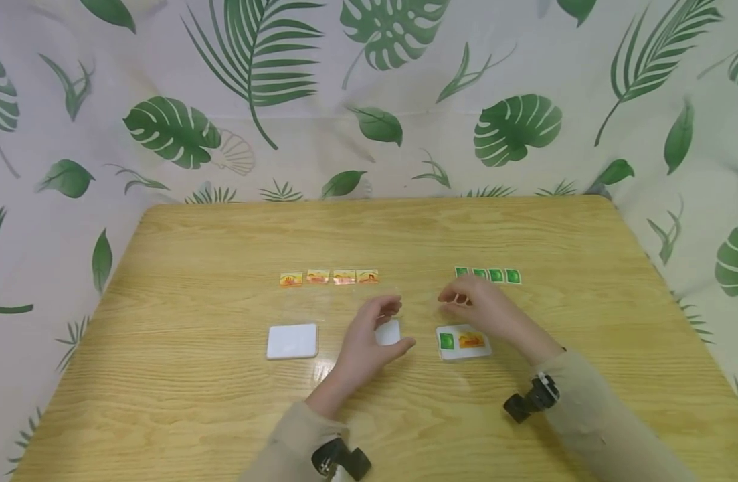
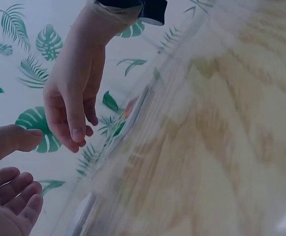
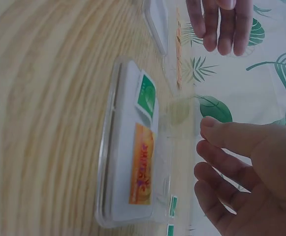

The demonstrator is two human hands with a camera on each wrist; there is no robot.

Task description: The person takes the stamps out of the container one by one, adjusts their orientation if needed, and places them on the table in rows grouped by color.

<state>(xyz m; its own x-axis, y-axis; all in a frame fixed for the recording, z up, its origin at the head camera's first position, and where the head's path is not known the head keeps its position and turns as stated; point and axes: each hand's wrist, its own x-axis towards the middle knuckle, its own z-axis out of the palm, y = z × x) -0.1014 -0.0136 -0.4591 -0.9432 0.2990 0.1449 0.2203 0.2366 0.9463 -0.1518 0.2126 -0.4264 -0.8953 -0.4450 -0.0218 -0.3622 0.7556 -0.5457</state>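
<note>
Between the hands: a clear plastic sheet, barely visible, held up over the table; its edges are hard to trace.
Left hand: fingers curved, thumb and fingertips apparently pinching the sheet's near edge; the grip is not plain in any view.
Right hand: fingers bent together at the sheet's far side, seemingly pinching it; the contact is too faint to confirm.
Under the left hand: a small white card, partly hidden.
Just below the right hand: a white tray carrying one green tile and one orange tile.
Beyond the right hand: a row of four green tiles.
Beyond the left hand: a row of four orange tiles.
Left of the left hand: a plain white tray.
Progress, judged: eight tiles sorted by colour; two remain on the tray.
</note>
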